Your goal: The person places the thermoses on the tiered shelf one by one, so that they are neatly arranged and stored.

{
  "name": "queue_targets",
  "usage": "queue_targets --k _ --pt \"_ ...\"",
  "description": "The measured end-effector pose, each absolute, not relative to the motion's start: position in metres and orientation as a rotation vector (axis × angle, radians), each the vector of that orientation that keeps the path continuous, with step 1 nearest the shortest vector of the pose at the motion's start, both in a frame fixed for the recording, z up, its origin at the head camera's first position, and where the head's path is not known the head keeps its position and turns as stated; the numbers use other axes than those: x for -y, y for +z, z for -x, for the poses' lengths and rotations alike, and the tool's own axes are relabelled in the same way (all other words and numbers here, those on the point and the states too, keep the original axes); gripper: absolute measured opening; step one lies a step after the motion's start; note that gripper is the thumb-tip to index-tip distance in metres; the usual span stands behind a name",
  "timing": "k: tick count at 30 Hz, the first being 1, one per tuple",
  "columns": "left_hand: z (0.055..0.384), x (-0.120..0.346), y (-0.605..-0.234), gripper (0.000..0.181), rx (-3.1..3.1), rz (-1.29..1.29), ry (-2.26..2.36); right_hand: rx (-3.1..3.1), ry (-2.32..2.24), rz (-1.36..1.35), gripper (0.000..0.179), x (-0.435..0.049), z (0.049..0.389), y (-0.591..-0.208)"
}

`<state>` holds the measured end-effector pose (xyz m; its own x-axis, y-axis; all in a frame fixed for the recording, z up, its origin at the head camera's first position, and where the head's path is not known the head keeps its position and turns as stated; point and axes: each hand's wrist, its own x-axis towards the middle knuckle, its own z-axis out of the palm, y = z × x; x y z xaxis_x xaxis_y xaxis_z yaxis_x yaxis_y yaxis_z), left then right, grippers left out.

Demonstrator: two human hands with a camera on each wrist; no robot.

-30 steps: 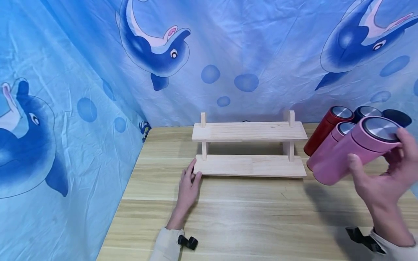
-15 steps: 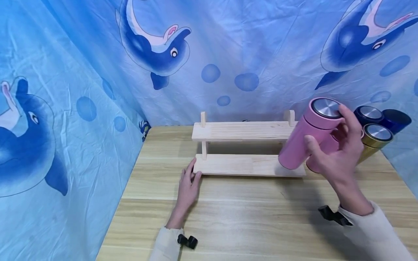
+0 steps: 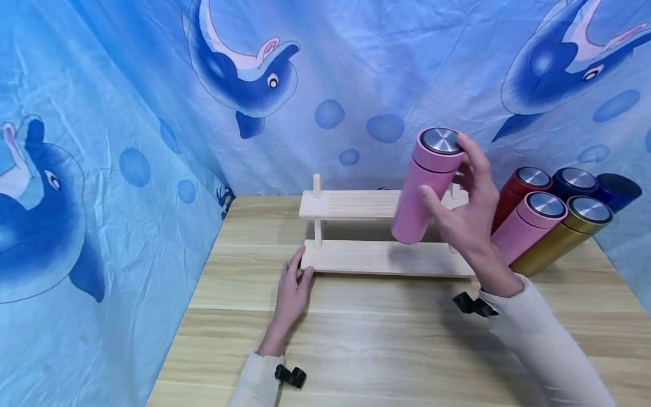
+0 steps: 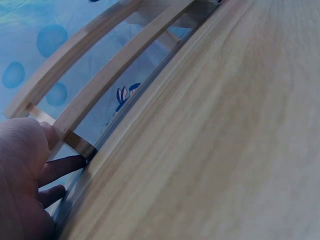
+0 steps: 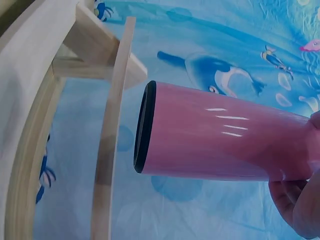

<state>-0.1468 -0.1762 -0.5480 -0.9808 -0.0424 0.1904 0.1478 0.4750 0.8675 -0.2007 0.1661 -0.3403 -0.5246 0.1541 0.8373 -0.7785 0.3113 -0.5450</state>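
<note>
My right hand [image 3: 468, 209] grips a pink thermos [image 3: 426, 183] near its silver-topped lid and holds it tilted in the air, overlapping the two-tier wooden shelf [image 3: 356, 257] in the head view. In the right wrist view, the dark-rimmed base of the thermos [image 5: 220, 135] points toward the shelf's upper board [image 5: 107, 150], with a gap between them. My left hand [image 3: 292, 291] holds the left end of the lower board. The left wrist view has its thumb against the board end and its fingers [image 4: 62, 169] reaching beneath, by the short leg.
Right of the shelf, several thermoses stand close together: a red one [image 3: 516, 192], a second pink one [image 3: 529, 226], a gold one [image 3: 561, 243] and dark blue ones [image 3: 574, 182]. A blue dolphin-print curtain [image 3: 351, 68] hangs behind the wood-grain table [image 3: 356, 339].
My right hand has carried the pink thermos leftward and up, away from the group of thermoses to over the shelf. My left hand has stayed at the shelf's left end.
</note>
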Motion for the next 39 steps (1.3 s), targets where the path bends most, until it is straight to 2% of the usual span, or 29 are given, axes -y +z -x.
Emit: queue_targets --k 24,39 --pt "0.152 0.177 -0.550 0.060 2.504 0.145 -1.498 1.750 1.330 -0.778 0.079 -0.079 0.267 -0.318" --pt "0.150 0.177 -0.552 0.060 2.517 0.148 -1.494 1.826 1.392 -0.749 0.080 -0.051 0.281 -0.328"
